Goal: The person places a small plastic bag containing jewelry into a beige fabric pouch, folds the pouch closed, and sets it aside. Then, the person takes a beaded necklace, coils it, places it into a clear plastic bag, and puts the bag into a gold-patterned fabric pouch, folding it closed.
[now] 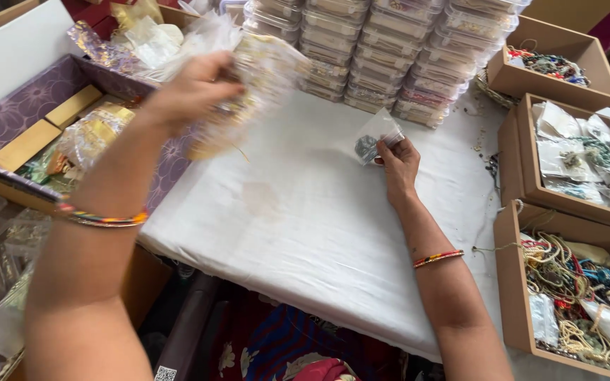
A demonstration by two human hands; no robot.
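Fingers of the right hand (398, 166) pinch a small clear pouch (375, 137); left hand (193, 92) grips a bundle of packets (259, 77) above the purple box (15, 120).

Left hand (195, 88) raised, fingers clenched; right hand (398, 164) rests lower, fingertips pinched, forearm stretched forward.

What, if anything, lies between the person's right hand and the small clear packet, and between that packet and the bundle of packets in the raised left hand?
Nothing lies between the right hand and the small clear packet: its fingers already pinch the packet's edge. Between the packet and the bundle of packets held up by the left hand there is only open air above the white cloth.
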